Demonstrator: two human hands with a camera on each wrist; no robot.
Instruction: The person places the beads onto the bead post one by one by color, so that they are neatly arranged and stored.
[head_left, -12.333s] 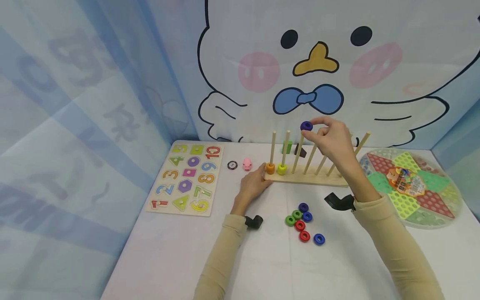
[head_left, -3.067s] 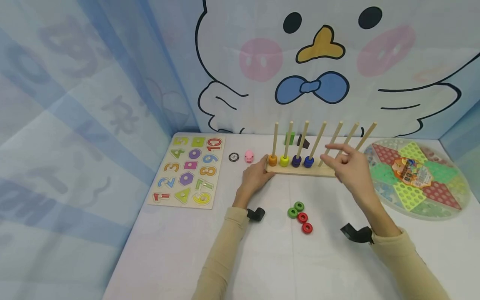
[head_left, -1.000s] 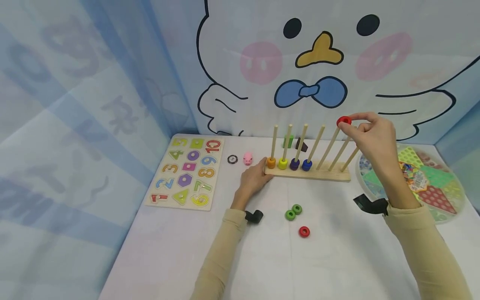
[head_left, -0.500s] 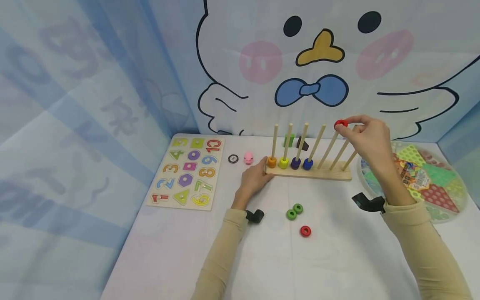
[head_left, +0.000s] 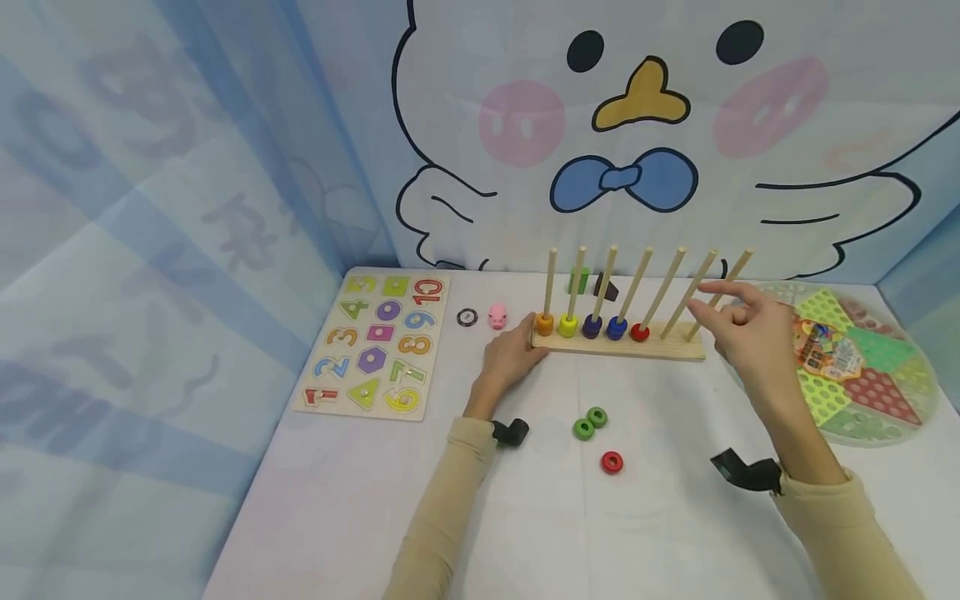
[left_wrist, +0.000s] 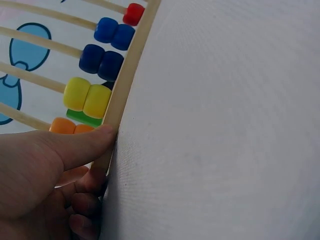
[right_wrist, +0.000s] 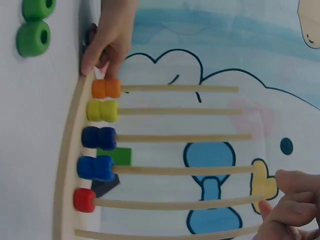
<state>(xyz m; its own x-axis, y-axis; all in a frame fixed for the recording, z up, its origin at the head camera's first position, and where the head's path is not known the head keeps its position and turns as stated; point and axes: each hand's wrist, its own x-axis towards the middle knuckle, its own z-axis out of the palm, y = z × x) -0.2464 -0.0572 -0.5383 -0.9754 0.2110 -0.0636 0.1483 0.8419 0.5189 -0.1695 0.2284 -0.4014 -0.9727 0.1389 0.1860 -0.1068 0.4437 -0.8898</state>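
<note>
My left hand point(head_left: 510, 362) grips the left end of a wooden peg rack point(head_left: 660, 350), thumb on its front edge in the left wrist view. Pairs of orange beads point(head_left: 544, 324), yellow beads point(head_left: 567, 326), dark blue beads point(right_wrist: 98, 137) and blue beads point(right_wrist: 95, 168) fill the first pegs from the left. A single red bead point(right_wrist: 84, 200) sits at the bottom of the following peg, and the two rightmost pegs are bare. Beside those pegs my right hand point(head_left: 753, 333) is raised, thumb and forefinger apart with nothing between them. On the table lie two green beads point(head_left: 583, 429) and one red bead point(head_left: 612, 462).
A number-and-shape puzzle board point(head_left: 371, 346) lies at the left. Between it and the rack are a black ring point(head_left: 467, 317) and a pink pig figure point(head_left: 498, 316). Green and dark blocks point(head_left: 606, 287) stand behind the rack. A round game board point(head_left: 862, 367) is at the right.
Dark blue and blue beads went onto their pegs over the earlier frames. Since half a second ago, my right hand has released a red bead, which dropped down its peg; the left hand stays put.
</note>
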